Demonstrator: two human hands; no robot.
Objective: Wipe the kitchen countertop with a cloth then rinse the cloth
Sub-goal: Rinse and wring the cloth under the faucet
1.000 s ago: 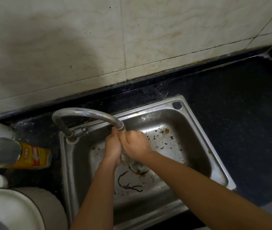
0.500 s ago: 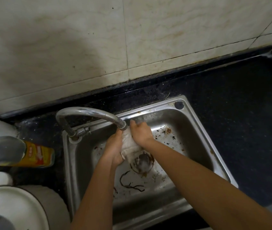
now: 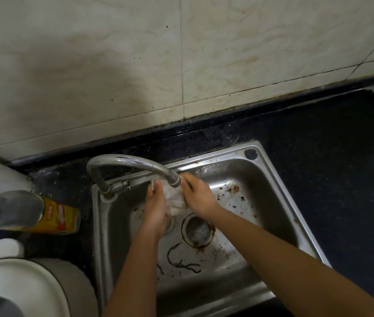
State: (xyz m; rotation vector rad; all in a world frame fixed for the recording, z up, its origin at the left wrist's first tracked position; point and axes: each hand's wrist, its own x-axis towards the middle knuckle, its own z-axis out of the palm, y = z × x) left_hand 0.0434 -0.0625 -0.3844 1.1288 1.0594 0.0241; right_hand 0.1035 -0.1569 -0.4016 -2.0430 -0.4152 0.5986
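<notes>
A small whitish cloth (image 3: 174, 197) is stretched between both hands right under the spout of the curved metal tap (image 3: 133, 161), over the steel sink (image 3: 279, 186). My left hand (image 3: 156, 207) grips the cloth's left edge, thumb on top. My right hand (image 3: 198, 195) grips its right edge, fingers curled round it near the spout. Most of the cloth is hidden between the palms. I cannot make out running water.
The sink floor has brown stains, dark debris and a round drain (image 3: 198, 229). Black countertop (image 3: 332, 143) runs behind and to the right. At left lie a yellow-labelled bottle (image 3: 51, 216) and white round containers (image 3: 21, 289). Tiled wall (image 3: 113, 65) behind.
The hands, clasped together over the cloth a second ago, have moved apart and up toward the spout, spreading the cloth out between them. The view has shifted slightly.
</notes>
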